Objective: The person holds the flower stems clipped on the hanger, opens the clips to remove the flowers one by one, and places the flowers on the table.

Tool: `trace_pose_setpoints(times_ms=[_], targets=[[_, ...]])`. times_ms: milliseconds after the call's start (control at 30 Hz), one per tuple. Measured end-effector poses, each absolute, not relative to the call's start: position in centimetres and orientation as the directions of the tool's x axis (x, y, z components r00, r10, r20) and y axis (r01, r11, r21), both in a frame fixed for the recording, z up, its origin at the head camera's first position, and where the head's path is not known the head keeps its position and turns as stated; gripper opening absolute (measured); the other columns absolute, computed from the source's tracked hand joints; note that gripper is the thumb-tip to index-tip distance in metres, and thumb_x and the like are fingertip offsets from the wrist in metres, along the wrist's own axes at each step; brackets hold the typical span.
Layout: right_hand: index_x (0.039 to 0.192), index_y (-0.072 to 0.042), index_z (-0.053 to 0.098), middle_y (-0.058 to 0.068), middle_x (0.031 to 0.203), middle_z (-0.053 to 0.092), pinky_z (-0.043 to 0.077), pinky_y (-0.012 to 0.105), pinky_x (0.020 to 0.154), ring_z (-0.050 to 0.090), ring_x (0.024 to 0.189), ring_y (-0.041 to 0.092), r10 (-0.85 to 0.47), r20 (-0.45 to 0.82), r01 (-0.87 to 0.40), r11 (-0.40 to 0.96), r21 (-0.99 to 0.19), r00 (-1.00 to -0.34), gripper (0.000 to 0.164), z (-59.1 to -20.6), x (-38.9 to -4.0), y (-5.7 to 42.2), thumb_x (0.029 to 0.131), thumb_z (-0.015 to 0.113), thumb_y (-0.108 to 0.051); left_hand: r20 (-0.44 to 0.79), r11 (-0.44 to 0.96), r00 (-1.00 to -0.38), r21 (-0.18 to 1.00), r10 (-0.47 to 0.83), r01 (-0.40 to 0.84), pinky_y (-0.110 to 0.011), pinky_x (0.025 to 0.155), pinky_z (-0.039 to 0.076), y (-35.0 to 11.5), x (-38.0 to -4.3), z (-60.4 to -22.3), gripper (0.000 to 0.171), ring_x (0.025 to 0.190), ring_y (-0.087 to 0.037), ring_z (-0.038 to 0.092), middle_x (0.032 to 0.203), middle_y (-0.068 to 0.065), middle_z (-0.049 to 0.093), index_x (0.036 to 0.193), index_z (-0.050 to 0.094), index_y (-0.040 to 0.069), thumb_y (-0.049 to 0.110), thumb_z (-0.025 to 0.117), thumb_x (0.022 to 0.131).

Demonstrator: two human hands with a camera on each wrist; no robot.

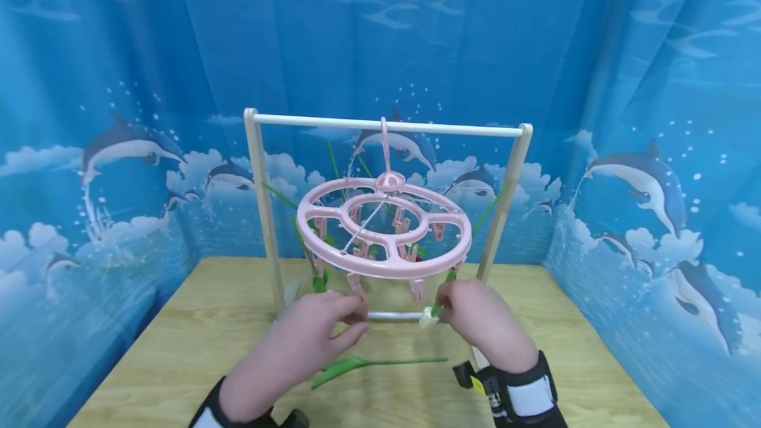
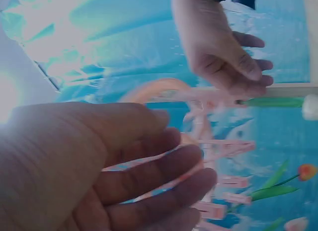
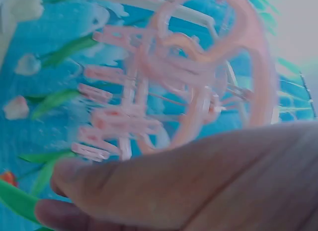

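A pink round clip hanger [image 1: 410, 269] hangs from a rod, with small clips below its ring. At its front, my left hand [image 1: 324, 329] has its fingertips beside a pink clip [image 1: 357, 286]; the left wrist view shows these fingers relaxed with nothing between them. My right hand [image 1: 481, 319] is at the right rim, next to a white artificial tulip [image 1: 428, 318] hanging head down by its green stem. Its fingers look loosely bent in the left wrist view, just above that stem's clipped end. A green leaf [image 3: 17, 198] shows beside its fingertips in the right wrist view.
A wooden frame [image 1: 266, 216] with a white top rod [image 1: 321, 122] carries the hanger. Other tulips hang from clips, including an orange one [image 2: 307, 172] and a pale pink one [image 3: 16, 108]. A green stem with a leaf [image 1: 345, 368] lies on the wooden table [image 1: 178, 349].
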State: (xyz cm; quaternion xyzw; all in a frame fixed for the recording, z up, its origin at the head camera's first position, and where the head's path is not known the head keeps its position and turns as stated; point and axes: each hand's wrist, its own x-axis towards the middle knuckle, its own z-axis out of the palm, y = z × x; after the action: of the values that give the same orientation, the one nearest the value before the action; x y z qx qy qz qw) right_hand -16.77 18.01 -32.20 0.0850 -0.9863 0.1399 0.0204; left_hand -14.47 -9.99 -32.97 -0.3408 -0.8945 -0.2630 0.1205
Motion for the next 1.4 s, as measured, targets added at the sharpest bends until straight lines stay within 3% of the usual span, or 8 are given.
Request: trace_pose_setpoints(times_ms=[200,367,533,633,700,833,1100,1400], targets=[[0.102,-0.014,0.079,-0.003,0.077,0.071,0.052,0.032,0.057,0.061,0.065,0.014,-0.067,0.106,-0.092,0.964,-0.248,-0.992,0.01,-30.1,-15.3,18.6,0.104,0.074,-0.022,0.683,0.622,-0.63,0.322,0.369,0.713,-0.022,0.08,0.066,-10.9,-12.9,-31.7,0.016,0.092,0.001,0.073,0.097,0.015,0.079,0.1,0.079,0.025,0.013,0.088,0.092],[0.106,-0.017,0.076,-0.003,0.078,0.072,0.044,0.028,0.051,0.055,0.058,0.012,0.016,0.366,-0.103,0.947,-0.304,-0.93,0.021,-28.6,-13.1,18.0,0.108,0.069,-0.036,0.855,0.644,-0.47,0.235,0.219,0.728,-0.02,0.091,0.062,-11.3,-13.0,-31.5,0.02,0.103,-0.013,0.071,0.107,0.002,0.076,0.104,0.079,0.014,0.008,0.089,0.087],[0.107,-0.012,0.08,0.005,0.096,0.08,0.06,0.035,0.063,0.071,0.079,0.019,-0.063,0.731,-0.333,0.914,-0.23,-0.679,0.016,-28.8,-12.1,16.8,0.1,0.082,-0.026,0.911,0.673,-0.385,0.191,0.15,0.714,-0.021,0.098,0.059,-11.4,-13.9,-31.8,0.033,0.12,-0.03,0.069,0.133,-0.014,0.07,0.121,0.078,0.008,0.006,0.084,0.089],[0.116,-0.007,0.08,0.014,0.116,0.079,0.067,0.048,0.083,0.073,0.103,0.035,-0.16,0.843,-0.454,0.884,-0.109,-0.514,0.032,-29.6,-12.7,16.2,0.088,0.093,-0.018,0.909,0.693,-0.389,0.186,0.147,0.697,-0.032,0.097,0.062,-11.3,-14.6,-32.1,0.039,0.129,-0.034,0.066,0.146,-0.017,0.066,0.127,0.077,0.01,0.007,0.085,0.089],[0.12,-0.007,0.079,0.018,0.126,0.077,0.066,0.054,0.091,0.07,0.112,0.041,-0.206,0.861,-0.489,0.87,-0.056,-0.465,0.043,-30.1,-13.2,15.7,0.083,0.098,-0.018,0.901,0.697,-0.406,0.193,0.154,0.691,-0.043,0.104,0.063,-11.2,-14.9,-32.4,0.043,0.136,-0.036,0.063,0.15,-0.017,0.065,0.13,0.076,0.011,0.006,0.086,0.089],[0.123,-0.011,0.08,0.018,0.134,0.075,0.066,0.057,0.096,0.068,0.122,0.043,-0.237,0.847,-0.503,0.863,-0.041,-0.475,0.049,-31.0,-14.0,15.2,0.079,0.1,-0.021,0.882,0.699,-0.441,0.212,0.164,0.683,-0.054,0.114,0.058,-11.2,-15.3,-32.8,0.047,0.14,-0.037,0.061,0.15,-0.015,0.066,0.134,0.076,0.013,0.003,0.086,0.089],[0.119,-0.018,0.082,0.014,0.13,0.077,0.064,0.058,0.098,0.068,0.119,0.043,-0.244,0.813,-0.494,0.867,-0.06,-0.528,0.047,-31.5,-14.6,14.8,0.076,0.102,-0.022,0.876,0.694,-0.445,0.204,0.185,0.69,-0.055,0.116,0.058,-10.9,-15.8,-33.1,0.044,0.137,-0.037,0.063,0.142,-0.014,0.071,0.128,0.079,0.014,0.0,0.086,0.088],[0.115,-0.018,0.086,0.004,0.111,0.081,0.065,0.047,0.092,0.071,0.105,0.031,-0.291,0.831,-0.538,0.843,-0.011,-0.473,0.038,-31.9,-14.6,14.0,0.079,0.1,-0.019,0.882,0.711,-0.426,0.167,0.203,0.683,-0.057,0.112,0.06,-10.7,-16.0,-33.5,0.04,0.133,-0.039,0.064,0.137,-0.014,0.073,0.121,0.081,0.016,0.0,0.088,0.085]])
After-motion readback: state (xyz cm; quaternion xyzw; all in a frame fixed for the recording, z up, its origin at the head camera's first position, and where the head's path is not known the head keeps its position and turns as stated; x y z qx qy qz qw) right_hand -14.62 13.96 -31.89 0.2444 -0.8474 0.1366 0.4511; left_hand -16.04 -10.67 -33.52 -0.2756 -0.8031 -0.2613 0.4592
